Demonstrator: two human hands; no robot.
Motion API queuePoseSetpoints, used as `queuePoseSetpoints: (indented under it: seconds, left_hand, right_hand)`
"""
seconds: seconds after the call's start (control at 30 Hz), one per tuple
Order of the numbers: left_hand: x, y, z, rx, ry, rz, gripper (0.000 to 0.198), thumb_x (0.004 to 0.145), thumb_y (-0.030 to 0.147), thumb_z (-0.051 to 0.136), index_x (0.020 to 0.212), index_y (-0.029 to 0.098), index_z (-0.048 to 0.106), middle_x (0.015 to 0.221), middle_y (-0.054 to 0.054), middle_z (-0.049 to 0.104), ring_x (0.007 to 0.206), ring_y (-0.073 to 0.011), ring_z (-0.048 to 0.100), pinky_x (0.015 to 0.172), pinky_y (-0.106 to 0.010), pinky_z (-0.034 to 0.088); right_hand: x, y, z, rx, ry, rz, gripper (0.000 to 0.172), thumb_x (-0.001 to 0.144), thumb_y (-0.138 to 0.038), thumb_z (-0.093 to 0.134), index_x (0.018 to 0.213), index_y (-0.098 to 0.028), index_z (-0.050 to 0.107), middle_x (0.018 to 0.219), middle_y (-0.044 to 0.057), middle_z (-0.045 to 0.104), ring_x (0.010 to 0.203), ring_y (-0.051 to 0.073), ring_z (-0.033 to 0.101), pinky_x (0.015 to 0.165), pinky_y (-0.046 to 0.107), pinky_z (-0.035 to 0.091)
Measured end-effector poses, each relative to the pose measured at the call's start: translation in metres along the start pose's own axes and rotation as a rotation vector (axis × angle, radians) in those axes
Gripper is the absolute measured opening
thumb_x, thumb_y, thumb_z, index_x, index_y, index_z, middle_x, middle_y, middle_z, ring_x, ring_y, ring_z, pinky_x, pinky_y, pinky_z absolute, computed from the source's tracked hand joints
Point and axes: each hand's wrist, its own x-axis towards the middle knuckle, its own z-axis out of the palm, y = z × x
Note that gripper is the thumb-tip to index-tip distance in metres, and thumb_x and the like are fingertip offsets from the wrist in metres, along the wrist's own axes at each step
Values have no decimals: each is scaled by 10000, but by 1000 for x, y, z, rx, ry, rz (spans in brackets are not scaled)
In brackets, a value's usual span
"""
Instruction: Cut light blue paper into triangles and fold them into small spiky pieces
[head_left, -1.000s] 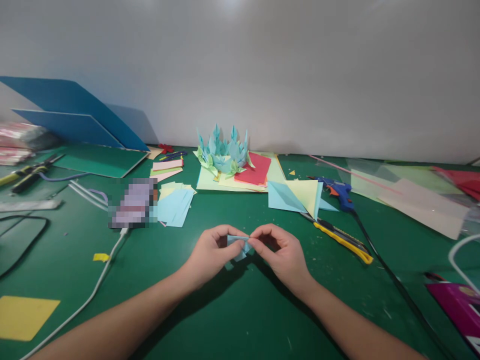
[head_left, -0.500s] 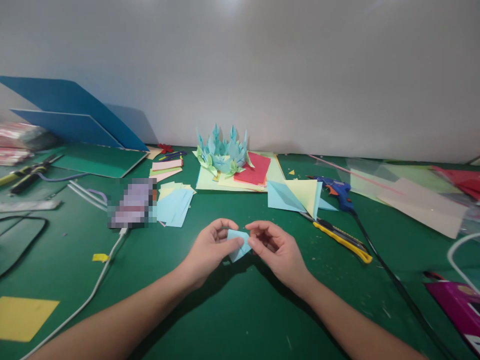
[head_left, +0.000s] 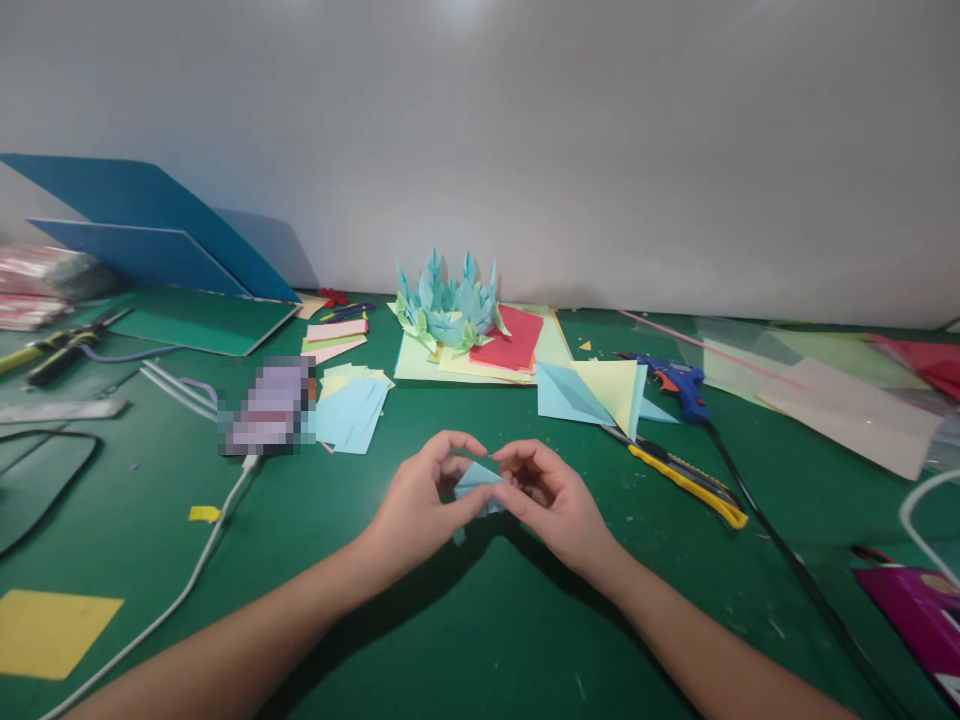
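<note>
A small piece of folded light blue paper (head_left: 478, 478) is held just above the green table between both hands. My left hand (head_left: 429, 492) grips its left side, with the thumb across the front and lower edge. My right hand (head_left: 553, 500) pinches the right corner between thumb and fingers. The two thumb tips nearly meet over the paper, and part of it is hidden behind them. Beyond the hands stands a crown-like ring of folded blue and green paper (head_left: 448, 305). A stack of light blue paper pieces (head_left: 352, 415) lies left of it, nearer me.
To the right lie folded blue and yellow sheets (head_left: 574, 390), a yellow box cutter (head_left: 686, 485) and a blue glue gun (head_left: 679, 385) with a black cord. At left are a blurred-out phone (head_left: 270, 405) on a white cable (head_left: 202, 560) and yellow paper (head_left: 56, 632).
The blue paper has turned and now shows a pointed, triangular top. My left thumb has shifted down and right along it, closer to my right thumb.
</note>
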Motion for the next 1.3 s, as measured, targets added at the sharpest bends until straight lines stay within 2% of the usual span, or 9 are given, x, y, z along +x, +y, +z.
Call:
queuePoseSetpoints:
  seconds: [0.17,0.3,0.47,0.6,0.8,0.93,1.13,1.3]
  left_hand:
    - [4,2,0,-262,-40,-106,401,640,288,742,936,195,488,686,44,621,582,-87,554,560,-205,408]
    - [4,8,1,-367,-15,-156,394,625,295,759,908,202,502,683,51,623,620,-91,580,661,-236,473]
    - [4,6,0,-272,21,-120,225,622,272,748,746,173,589,646,34,600,613,-106,576,664,-262,490]
    - [4,2,-1,-172,47,-85,149,646,268,719,733,160,666,701,-6,655,644,-124,587,673,-273,492]
    - [4,3,-2,-90,54,-100,153,647,236,714,780,161,724,738,-31,709,638,-135,597,660,-269,486]
    - [4,4,-2,-94,71,-99,142,652,235,713,772,161,727,741,-38,710,651,-139,599,668,-271,488]
    - [6,0,-2,-128,66,-106,190,682,279,702,828,158,715,750,-39,687,660,-143,602,664,-272,497]
    - [5,1,1,-176,57,-160,206,660,279,716,819,150,699,790,-41,689,646,-135,620,677,-276,515]
  right_hand:
    - [0,1,-1,-43,108,-73,103,806,-279,582,877,-225,533,746,-15,514,657,118,507,610,235,452]
    - [0,-2,-3,-123,157,-101,37,826,-253,531,811,-220,535,709,-20,497,599,112,476,563,230,424]
    - [1,-3,-3,-225,144,-105,80,822,-245,510,834,-216,584,723,-1,515,614,128,485,558,244,416]
    - [2,-2,-3,-194,122,-87,76,817,-251,513,842,-213,574,712,-8,518,610,126,497,563,239,422]
    - [1,-2,-4,-227,108,-102,71,818,-237,510,841,-207,571,718,-7,531,619,129,501,569,242,423]
    - [1,-2,-3,-341,97,-183,87,834,-203,497,813,-214,581,759,10,550,687,149,530,617,268,434]
    - [1,1,-3,-532,181,-312,124,795,-159,563,842,-243,641,892,43,515,854,199,529,748,351,445]
    - [-1,2,-3,-596,111,-354,182,805,-152,576,903,-272,673,863,35,528,839,198,536,766,365,445]
